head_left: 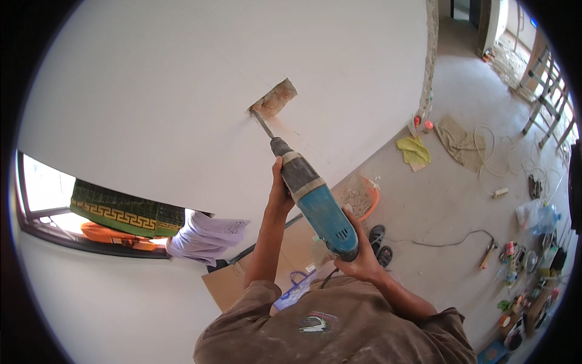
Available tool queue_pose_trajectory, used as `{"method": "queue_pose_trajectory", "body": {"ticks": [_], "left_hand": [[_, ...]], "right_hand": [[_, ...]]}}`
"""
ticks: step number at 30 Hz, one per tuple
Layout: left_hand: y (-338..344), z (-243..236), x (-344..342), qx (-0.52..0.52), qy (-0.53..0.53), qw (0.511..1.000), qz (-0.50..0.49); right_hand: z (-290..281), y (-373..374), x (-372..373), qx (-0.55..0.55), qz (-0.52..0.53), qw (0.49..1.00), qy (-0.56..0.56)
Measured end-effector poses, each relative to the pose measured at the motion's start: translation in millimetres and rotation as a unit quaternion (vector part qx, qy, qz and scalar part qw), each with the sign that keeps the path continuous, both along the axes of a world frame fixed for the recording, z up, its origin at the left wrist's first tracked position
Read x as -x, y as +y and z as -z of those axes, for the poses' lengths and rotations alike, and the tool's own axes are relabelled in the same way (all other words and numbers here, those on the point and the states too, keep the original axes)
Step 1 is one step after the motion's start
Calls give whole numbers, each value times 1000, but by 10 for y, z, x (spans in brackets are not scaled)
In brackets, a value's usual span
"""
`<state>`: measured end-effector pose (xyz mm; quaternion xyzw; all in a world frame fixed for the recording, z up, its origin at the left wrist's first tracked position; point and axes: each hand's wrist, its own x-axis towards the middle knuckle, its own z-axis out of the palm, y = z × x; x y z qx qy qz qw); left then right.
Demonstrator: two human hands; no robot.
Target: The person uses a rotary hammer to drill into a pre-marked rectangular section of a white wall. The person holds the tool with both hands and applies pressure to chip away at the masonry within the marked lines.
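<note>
Both my hands hold a blue and dark grey rotary hammer drill (322, 213) up against a white wall (182, 91). My left hand (280, 193) is wrapped around the front of the body, just behind the black chuck; its thumb shows along the side. At the rear end, my right hand (362, 258) grips the handle, partly hidden by the housing. A long metal bit (262, 124) reaches from the chuck to the lower left corner of a rough rectangular recess (277, 99), where brownish masonry is bared.
Below the wall stands an orange tub (373, 200) of rubble. Cloths (414, 151), cables and a hammer (487, 255) lie on the floor, with a ladder (548, 91) at far right. Hanging cloths (200, 236) fill part of the left window. Tools and bottles clutter the right.
</note>
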<state>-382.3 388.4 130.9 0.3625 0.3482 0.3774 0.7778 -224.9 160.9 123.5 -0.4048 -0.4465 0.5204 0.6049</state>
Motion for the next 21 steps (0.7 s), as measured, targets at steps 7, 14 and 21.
{"method": "queue_pose_trajectory", "body": {"ticks": [7,14,21], "left_hand": [[-231,97,-175,12,-10,999,-43],[-83,212,-151,10,-55,996,-62],[166,245,-77,8,-42,998,-40]], "right_hand": [[-88,-167,-289,28,-30,999,14],[-29,37,-325,-4,-41,996,-75],[-11,280,-210,26,-20,998,-59]]}}
